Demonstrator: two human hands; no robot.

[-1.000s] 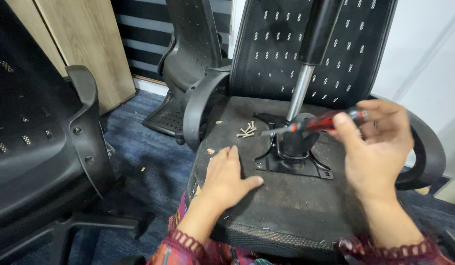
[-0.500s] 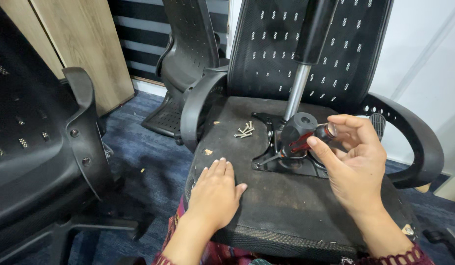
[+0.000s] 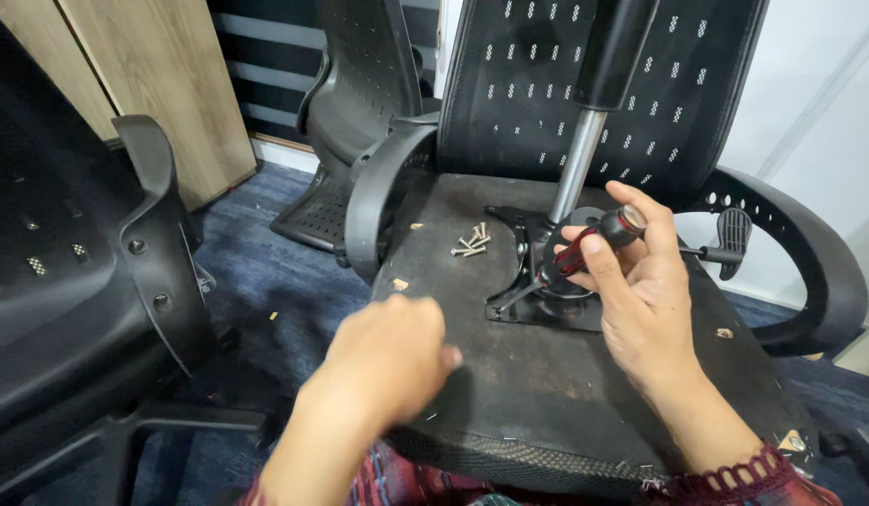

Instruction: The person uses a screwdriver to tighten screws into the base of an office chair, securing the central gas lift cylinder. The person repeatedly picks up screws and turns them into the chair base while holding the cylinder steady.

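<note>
Right hand [image 3: 641, 290] clamps the screwdriver [image 3: 570, 264], tip slanting down-left onto the mounting plate [image 3: 519, 225]; left hand [image 3: 388, 361], loosely curled, has lifted off the seat underside [image 3: 509, 375].

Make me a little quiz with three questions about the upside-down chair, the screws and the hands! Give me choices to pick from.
1. Where do the loose screws lie?
A. On the carpet
B. On the underside of the chair seat, left of the metal plate
C. In the left hand

2. What colours is the screwdriver handle?
A. Red and black
B. Yellow
C. All white

3. What is the left hand doing?
A. Gripping the gas cylinder
B. Holding nothing, at the seat's near edge
C. Pinching a screw

Answers: 1 B, the small pile rests on the dark seat bottom beside the plate. 2 A, red and black show between the right hand's fingers. 3 B, it looks blurred, with nothing in it.
</note>
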